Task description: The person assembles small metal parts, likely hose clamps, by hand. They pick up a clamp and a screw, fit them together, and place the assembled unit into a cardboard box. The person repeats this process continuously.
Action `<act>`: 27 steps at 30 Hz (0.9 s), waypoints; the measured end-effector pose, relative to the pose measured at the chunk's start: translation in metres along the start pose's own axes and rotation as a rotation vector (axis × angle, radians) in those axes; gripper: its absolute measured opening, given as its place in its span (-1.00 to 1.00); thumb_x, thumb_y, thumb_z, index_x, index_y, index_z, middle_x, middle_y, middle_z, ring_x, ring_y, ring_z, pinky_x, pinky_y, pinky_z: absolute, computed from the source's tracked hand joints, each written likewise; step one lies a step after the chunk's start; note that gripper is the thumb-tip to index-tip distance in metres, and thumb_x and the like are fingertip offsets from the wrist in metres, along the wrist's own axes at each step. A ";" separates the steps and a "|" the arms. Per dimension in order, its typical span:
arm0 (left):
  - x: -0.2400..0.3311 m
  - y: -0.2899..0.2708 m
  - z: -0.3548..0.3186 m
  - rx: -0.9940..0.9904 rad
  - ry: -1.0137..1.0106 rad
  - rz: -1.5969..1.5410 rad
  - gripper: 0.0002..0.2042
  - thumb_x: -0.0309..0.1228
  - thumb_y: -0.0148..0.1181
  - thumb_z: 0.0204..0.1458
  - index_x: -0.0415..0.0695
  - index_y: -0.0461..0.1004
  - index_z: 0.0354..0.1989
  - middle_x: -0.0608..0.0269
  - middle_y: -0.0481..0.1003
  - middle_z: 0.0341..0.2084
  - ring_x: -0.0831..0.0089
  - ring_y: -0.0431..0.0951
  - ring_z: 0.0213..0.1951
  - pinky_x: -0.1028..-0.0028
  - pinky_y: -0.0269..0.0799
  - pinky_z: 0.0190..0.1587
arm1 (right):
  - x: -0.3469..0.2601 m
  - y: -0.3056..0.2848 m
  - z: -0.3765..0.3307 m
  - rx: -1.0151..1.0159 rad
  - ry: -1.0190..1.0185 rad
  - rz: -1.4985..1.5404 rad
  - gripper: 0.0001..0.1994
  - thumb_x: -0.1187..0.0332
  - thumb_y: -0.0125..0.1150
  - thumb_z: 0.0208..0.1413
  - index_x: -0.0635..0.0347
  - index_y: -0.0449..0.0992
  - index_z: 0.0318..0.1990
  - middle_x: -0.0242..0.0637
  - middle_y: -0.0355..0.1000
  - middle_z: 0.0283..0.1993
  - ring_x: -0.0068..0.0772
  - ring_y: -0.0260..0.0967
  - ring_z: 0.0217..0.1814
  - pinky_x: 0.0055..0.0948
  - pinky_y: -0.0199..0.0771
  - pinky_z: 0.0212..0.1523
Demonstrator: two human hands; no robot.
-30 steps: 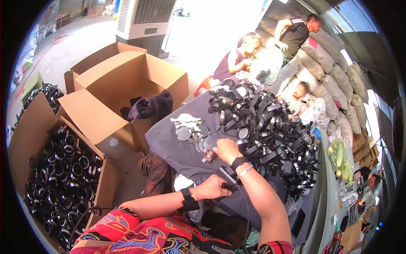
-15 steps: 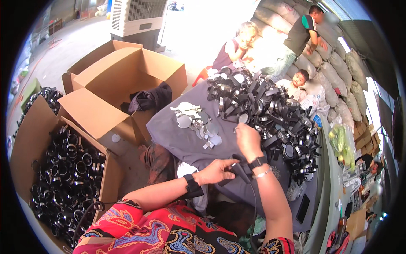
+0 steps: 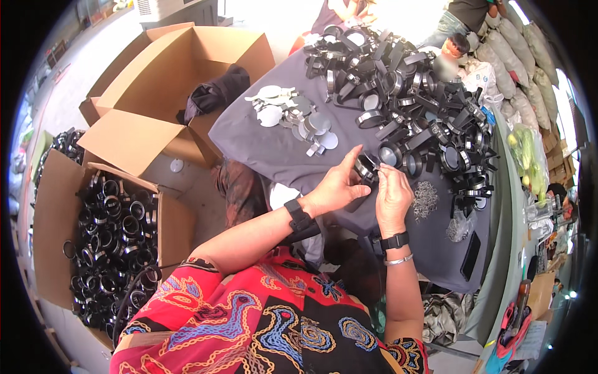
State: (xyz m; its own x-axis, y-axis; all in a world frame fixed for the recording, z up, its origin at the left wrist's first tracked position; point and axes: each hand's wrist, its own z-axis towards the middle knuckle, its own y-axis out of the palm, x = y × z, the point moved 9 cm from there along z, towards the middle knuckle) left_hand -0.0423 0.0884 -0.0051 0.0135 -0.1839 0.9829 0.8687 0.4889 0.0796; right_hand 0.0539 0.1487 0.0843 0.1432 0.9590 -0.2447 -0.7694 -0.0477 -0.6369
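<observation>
Held up over the grey cloth, a black round part with a silvery rim (image 3: 365, 167) sits between the thumb and forefinger of my left hand (image 3: 339, 188). Right beside it, the fingers of my right hand (image 3: 393, 194) are pinched together at the part's edge, on something too small to name. Beyond both hands spreads a big heap of similar black parts with silver rims and arms (image 3: 405, 103). Flat grey and whitish discs (image 3: 321, 124) lie in a loose pile to the left. Close to my right wrist is a small heap of tiny metal pieces (image 3: 425, 201).
An open cardboard box (image 3: 177, 206) full of black rings stands at the left. Behind it is a larger open box (image 3: 134, 143) with dark cloth on its edge. A black phone (image 3: 471, 257) lies at the table's right side. People and stacked sacks (image 3: 511, 56) are at the far right.
My right hand has come back from the far side of the cloth to the part in my left hand. My left hand has lifted that part away from my body. The view has tilted down.
</observation>
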 end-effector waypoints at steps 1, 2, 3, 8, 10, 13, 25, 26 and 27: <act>0.000 -0.002 0.000 0.025 0.019 0.012 -0.13 -0.54 0.31 0.00 0.00 -0.14 0.43 0.30 0.45 -0.45 0.65 0.38 -0.50 0.59 0.36 -0.51 | 0.001 0.002 -0.002 -0.014 0.002 0.001 -0.94 0.56 0.22 0.03 0.29 0.46 -0.34 -0.17 0.54 -0.25 -0.14 0.52 -0.22 -0.29 0.53 -0.21; 0.000 0.000 0.000 0.006 0.028 0.016 -0.15 -0.53 0.31 0.00 0.00 -0.10 0.42 0.30 0.44 -0.45 0.65 0.38 -0.49 0.59 0.36 -0.50 | 0.001 0.004 -0.005 -0.027 0.003 0.002 -0.93 0.56 0.23 0.03 0.29 0.46 -0.34 -0.17 0.54 -0.25 -0.14 0.52 -0.21 -0.30 0.53 -0.21; 0.000 0.001 0.001 -0.013 0.039 0.018 -0.17 -0.53 0.32 0.00 -0.01 -0.06 0.42 0.30 0.44 -0.45 0.65 0.37 -0.48 0.58 0.37 -0.48 | 0.002 0.005 -0.007 -0.042 0.004 0.001 -0.93 0.56 0.23 0.02 0.30 0.46 -0.34 -0.18 0.53 -0.25 -0.14 0.52 -0.20 -0.30 0.54 -0.21; -0.007 0.003 0.006 -0.049 0.097 0.092 -0.35 -0.49 0.32 0.01 -0.10 0.19 0.30 0.35 0.41 -0.47 0.68 0.35 -0.45 0.59 0.38 -0.41 | 0.000 0.012 -0.009 -0.108 -0.032 -0.018 -0.92 0.56 0.21 0.01 0.29 0.46 -0.33 -0.18 0.53 -0.24 -0.16 0.52 -0.17 -0.29 0.55 -0.21; -0.007 0.004 0.007 -0.052 0.071 0.074 -0.43 -0.48 0.33 0.01 -0.15 0.28 0.24 0.36 0.40 -0.47 0.69 0.34 -0.45 0.59 0.38 -0.38 | -0.002 0.012 -0.009 -0.131 -0.067 -0.051 -0.91 0.57 0.20 0.00 0.28 0.46 -0.31 -0.18 0.52 -0.23 -0.16 0.51 -0.16 -0.29 0.56 -0.21; -0.004 0.004 0.007 -0.047 0.089 0.104 -0.49 -0.48 0.32 0.02 -0.19 0.32 0.17 0.37 0.40 -0.48 0.69 0.34 -0.45 0.58 0.38 -0.39 | -0.006 0.014 -0.010 -0.160 -0.134 -0.102 -0.88 0.57 0.18 -0.03 0.27 0.46 -0.29 -0.19 0.51 -0.22 -0.16 0.51 -0.18 -0.29 0.56 -0.22; -0.004 0.005 0.009 -0.016 -0.079 -0.086 -0.78 -0.50 0.05 0.18 -0.16 0.42 0.00 0.45 0.40 -0.58 0.77 0.29 -0.65 0.67 0.25 -0.64 | -0.006 0.014 -0.005 -0.203 -0.107 -0.053 -0.92 0.50 0.12 0.01 0.17 0.44 -0.30 -0.30 0.50 -0.23 -0.21 0.48 -0.20 -0.28 0.53 -0.28; -0.006 0.006 0.010 -0.009 -0.073 -0.099 -0.80 -0.50 0.04 0.17 -0.17 0.43 -0.04 0.44 0.41 -0.60 0.75 0.29 -0.67 0.64 0.24 -0.66 | -0.004 0.012 -0.007 -0.196 -0.078 -0.043 -0.91 0.51 0.13 0.00 0.17 0.44 -0.30 -0.29 0.50 -0.23 -0.21 0.48 -0.20 -0.28 0.53 -0.27; -0.008 0.003 0.012 0.013 -0.065 -0.106 -0.83 -0.49 0.03 0.17 -0.18 0.44 -0.08 0.43 0.42 -0.63 0.74 0.29 -0.70 0.62 0.22 -0.68 | -0.004 0.012 -0.006 -0.189 -0.058 -0.022 -0.90 0.51 0.14 0.00 0.17 0.44 -0.30 -0.29 0.50 -0.22 -0.21 0.48 -0.20 -0.28 0.53 -0.27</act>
State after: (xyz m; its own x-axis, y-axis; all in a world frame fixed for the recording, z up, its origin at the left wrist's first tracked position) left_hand -0.0459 0.1013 -0.0103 -0.1105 -0.1800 0.9774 0.8572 0.4804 0.1854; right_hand 0.0477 0.1430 0.0727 0.1178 0.9746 -0.1903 -0.6349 -0.0734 -0.7691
